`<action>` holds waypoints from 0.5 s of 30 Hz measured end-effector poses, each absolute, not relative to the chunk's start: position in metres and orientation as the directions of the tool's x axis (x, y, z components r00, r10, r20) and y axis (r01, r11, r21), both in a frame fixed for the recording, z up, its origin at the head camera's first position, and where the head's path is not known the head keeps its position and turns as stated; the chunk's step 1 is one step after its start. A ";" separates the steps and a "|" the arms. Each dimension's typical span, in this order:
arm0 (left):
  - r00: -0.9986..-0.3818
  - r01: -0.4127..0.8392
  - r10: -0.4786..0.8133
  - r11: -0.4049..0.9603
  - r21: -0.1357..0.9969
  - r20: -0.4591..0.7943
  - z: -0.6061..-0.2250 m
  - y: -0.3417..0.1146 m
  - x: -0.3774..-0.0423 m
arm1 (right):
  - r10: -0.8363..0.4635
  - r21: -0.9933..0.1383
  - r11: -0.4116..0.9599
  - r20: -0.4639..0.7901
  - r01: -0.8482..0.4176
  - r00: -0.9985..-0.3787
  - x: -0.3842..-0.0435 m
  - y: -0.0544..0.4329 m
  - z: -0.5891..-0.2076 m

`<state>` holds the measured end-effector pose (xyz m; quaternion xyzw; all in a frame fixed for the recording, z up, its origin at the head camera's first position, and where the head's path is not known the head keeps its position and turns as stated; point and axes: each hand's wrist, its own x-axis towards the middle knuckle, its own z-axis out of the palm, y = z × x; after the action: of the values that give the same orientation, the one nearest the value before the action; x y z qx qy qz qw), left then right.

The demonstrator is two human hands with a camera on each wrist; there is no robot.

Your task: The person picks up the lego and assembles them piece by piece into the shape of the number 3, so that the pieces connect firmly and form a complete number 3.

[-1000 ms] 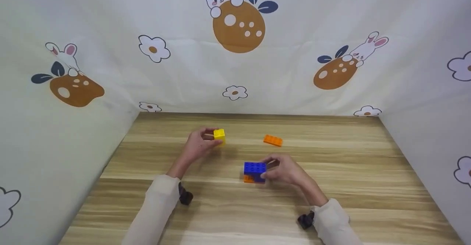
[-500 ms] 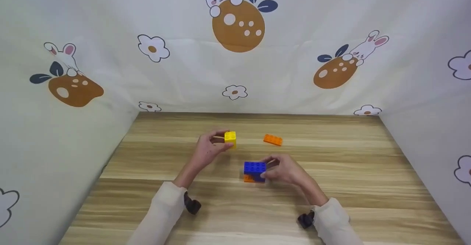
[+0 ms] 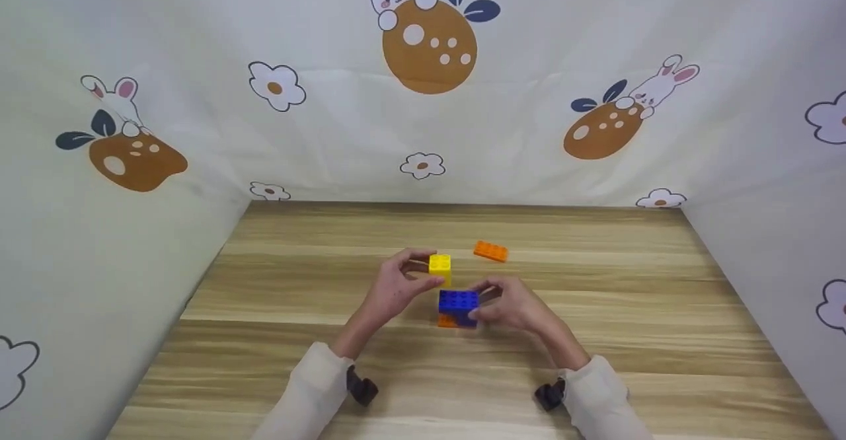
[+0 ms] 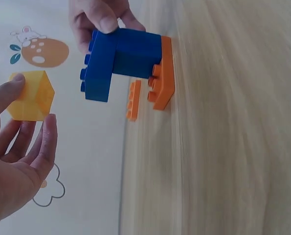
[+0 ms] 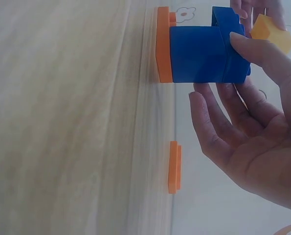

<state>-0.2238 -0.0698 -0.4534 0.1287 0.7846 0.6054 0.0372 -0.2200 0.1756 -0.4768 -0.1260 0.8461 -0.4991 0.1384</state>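
Note:
My left hand (image 3: pixel 394 288) pinches a yellow toy building block (image 3: pixel 440 269) between thumb and fingers, in the air just behind and left of a small stack. That stack has an orange studded plate (image 4: pixel 167 73) at the bottom, a blue block (image 4: pixel 138 51) standing on one end of it, and a flat blue studded piece (image 4: pixel 100 66) on top. The top piece overhangs the plate's other end, leaving a gap beneath. With thumb and fingertips, my right hand (image 3: pixel 512 304) grips the blue part from the right. The yellow block's hollow underside shows in the left wrist view.
A second orange studded plate (image 3: pixel 490 251) lies flat on the wooden table (image 3: pixel 595 268), behind the stack and a little to the right. Pale printed cloth (image 3: pixel 330 129) walls off the back and both sides. Black wrist cameras (image 3: pixel 362 387) hang at the sleeves.
My left hand has carried the yellow block rightward and nearer, from the left of the table to beside the blue stack. The right hand and its stack stay where they were.

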 end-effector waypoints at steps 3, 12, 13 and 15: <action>-0.953 0.186 0.278 0.233 0.954 0.118 -0.455 -0.064 -0.220 | -0.358 -0.884 0.460 -0.101 -0.081 -0.928 -0.220 0.176 -0.477; -0.941 0.197 0.319 0.240 0.951 0.114 -0.460 -0.049 -0.215 | -0.363 -0.880 0.468 -0.108 -0.081 -0.925 -0.221 0.176 -0.477; -0.941 0.192 0.322 0.239 0.952 0.109 -0.461 -0.048 -0.215 | -0.364 -0.879 0.470 -0.108 -0.083 -0.925 -0.221 0.176 -0.477; -0.940 0.177 0.327 0.234 0.956 0.095 -0.463 -0.046 -0.215 | -0.364 -0.877 0.473 -0.111 -0.081 -0.925 -0.221 0.177 -0.476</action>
<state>-0.2149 -0.0456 -0.4633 0.1610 0.7828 0.5978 0.0625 -0.2211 0.1767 -0.4764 -0.1314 0.8462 -0.4963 0.1427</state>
